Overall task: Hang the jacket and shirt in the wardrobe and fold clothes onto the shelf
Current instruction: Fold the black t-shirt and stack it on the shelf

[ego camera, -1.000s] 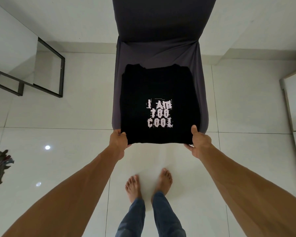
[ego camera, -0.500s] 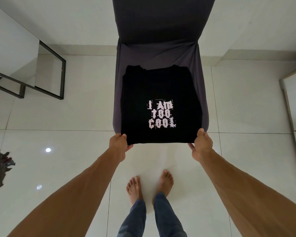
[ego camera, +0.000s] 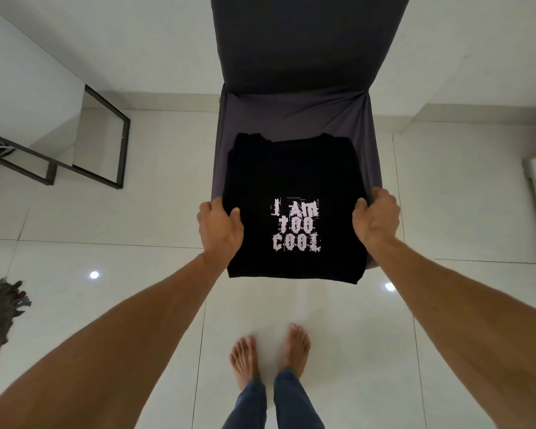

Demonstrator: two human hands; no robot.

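One folded black T-shirt [ego camera: 291, 168], white lettering, on one chair [ego camera: 294, 113]. Left hand [ego camera: 218, 230] and right hand [ego camera: 376, 216] fingers grasp its 9 and 3 o'clock edges.

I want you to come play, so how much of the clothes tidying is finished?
Done: the black T-shirt is folded neatly on the chair. In hand: the left hand and right hand grip its sides. Left: carrying it to a shelf; no shelf, wardrobe or jacket shows here, so those I cannot judge. A dark bundle at the left edge is too blurred to name.
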